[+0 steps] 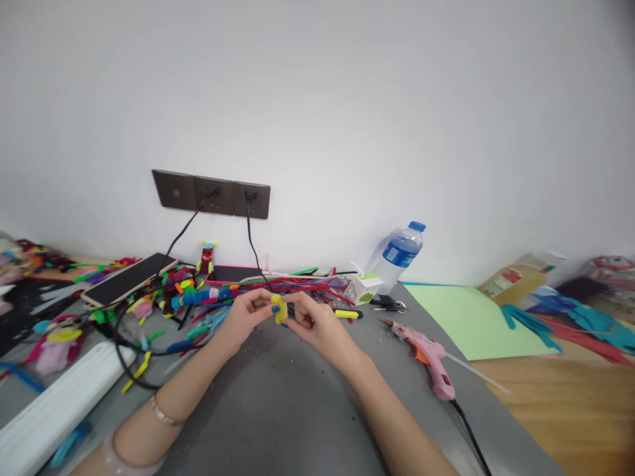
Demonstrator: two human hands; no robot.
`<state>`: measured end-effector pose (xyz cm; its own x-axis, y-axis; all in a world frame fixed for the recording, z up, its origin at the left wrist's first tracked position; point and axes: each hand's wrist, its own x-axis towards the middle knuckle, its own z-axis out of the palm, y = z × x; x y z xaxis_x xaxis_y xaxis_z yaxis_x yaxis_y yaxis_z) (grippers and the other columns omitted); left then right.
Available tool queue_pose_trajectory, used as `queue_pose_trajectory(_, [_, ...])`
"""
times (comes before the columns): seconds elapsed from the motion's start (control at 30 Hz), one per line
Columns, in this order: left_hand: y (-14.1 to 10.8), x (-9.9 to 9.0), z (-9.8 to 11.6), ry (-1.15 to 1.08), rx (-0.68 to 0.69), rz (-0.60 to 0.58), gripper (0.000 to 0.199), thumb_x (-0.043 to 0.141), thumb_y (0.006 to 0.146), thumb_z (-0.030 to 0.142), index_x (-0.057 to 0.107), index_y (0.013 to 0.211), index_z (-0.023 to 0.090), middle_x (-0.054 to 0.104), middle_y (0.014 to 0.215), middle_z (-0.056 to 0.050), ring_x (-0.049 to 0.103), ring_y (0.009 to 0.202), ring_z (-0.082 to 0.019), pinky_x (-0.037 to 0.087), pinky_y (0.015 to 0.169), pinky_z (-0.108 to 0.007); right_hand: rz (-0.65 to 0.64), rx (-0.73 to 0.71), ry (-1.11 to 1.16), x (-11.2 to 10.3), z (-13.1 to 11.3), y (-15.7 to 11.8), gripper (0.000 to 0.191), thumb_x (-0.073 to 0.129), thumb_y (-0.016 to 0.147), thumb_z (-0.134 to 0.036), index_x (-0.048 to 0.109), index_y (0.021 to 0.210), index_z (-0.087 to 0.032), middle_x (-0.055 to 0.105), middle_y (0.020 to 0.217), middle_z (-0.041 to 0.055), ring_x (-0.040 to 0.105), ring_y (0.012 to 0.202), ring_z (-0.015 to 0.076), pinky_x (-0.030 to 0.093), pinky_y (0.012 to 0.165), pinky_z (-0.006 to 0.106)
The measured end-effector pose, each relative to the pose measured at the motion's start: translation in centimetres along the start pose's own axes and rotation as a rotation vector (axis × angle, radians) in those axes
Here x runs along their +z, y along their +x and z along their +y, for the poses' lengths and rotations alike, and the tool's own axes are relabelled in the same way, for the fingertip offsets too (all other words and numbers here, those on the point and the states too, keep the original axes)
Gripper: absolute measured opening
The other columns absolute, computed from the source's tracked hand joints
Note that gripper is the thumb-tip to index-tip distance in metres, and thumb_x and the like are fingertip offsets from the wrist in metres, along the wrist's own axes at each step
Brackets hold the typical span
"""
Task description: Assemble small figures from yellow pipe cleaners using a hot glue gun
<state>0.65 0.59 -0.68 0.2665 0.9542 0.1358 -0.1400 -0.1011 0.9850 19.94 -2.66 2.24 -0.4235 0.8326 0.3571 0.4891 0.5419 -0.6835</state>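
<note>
Between my two hands, above the middle of the grey table (278, 410), is a small fuzzy yellow piece (279, 309) that looks like bent pipe cleaner. My left hand (251, 314) pinches it from the left with thumb and forefinger. From the right, my right hand (312, 322) is closed on it too, its fingers curled. The exact shape of the piece is partly hidden by my fingertips. Just behind my right hand lies a yellow and black utility knife (347, 314), and loose pipe cleaners (307, 284) are heaped beyond both hands.
A pink glue gun (429, 360) with a cord lies at right. Near the wall stand a tilted water bottle (401, 254), a drink carton (364, 288) and keys (389, 305). Left are a phone (129, 281), a white power strip (64, 403) and cables below wall sockets (213, 194).
</note>
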Motion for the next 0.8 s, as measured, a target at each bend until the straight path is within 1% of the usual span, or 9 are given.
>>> queue_pose_trajectory(0.13, [0.03, 0.06, 0.12, -0.018, 0.003, -0.001, 0.036, 0.084, 0.068, 0.044, 0.069, 0.082, 0.015, 0.071, 0.071, -0.003, 0.061, 0.061, -0.014, 0.042, 0.054, -0.021, 0.0, 0.002, -0.004, -0.04, 0.0, -0.01, 0.028, 0.058, 0.09, -0.019, 0.057, 0.118, -0.018, 0.032, 0.067, -0.0086, 0.034, 0.056, 0.0095, 0.026, 0.056, 0.02])
queue_pose_trajectory(0.4, [-0.04, 0.18, 0.26, -0.014, 0.008, 0.004, 0.036, 0.084, 0.068, 0.044, 0.068, 0.081, 0.015, 0.069, 0.067, -0.002, 0.059, 0.059, -0.013, 0.04, 0.053, -0.021, -0.006, 0.0, 0.01, 0.05, 0.2, -0.11, 0.03, 0.058, 0.09, -0.019, 0.056, 0.12, -0.018, 0.032, 0.067, -0.0087, 0.034, 0.056, 0.0096, 0.026, 0.056, 0.021])
queue_pose_trajectory(0.6, [-0.01, 0.12, 0.25, -0.017, -0.006, 0.003, 0.037, 0.084, 0.067, 0.045, 0.068, 0.082, 0.014, 0.07, 0.069, -0.003, 0.06, 0.059, -0.014, 0.042, 0.054, -0.022, -0.005, 0.009, 0.007, -0.02, 0.03, -0.07, 0.031, 0.059, 0.089, -0.016, 0.057, 0.119, -0.018, 0.032, 0.067, -0.009, 0.034, 0.057, 0.0093, 0.026, 0.056, 0.02])
queue_pose_trajectory(0.8, [0.15, 0.02, -0.02, -0.019, 0.01, -0.005, 0.037, 0.084, 0.067, 0.045, 0.069, 0.082, 0.015, 0.069, 0.067, -0.001, 0.059, 0.06, -0.013, 0.042, 0.054, -0.021, -0.004, 0.003, 0.007, 0.01, 0.14, -0.05, 0.03, 0.059, 0.089, -0.016, 0.057, 0.119, -0.017, 0.031, 0.067, -0.009, 0.034, 0.056, 0.0089, 0.026, 0.056, 0.02])
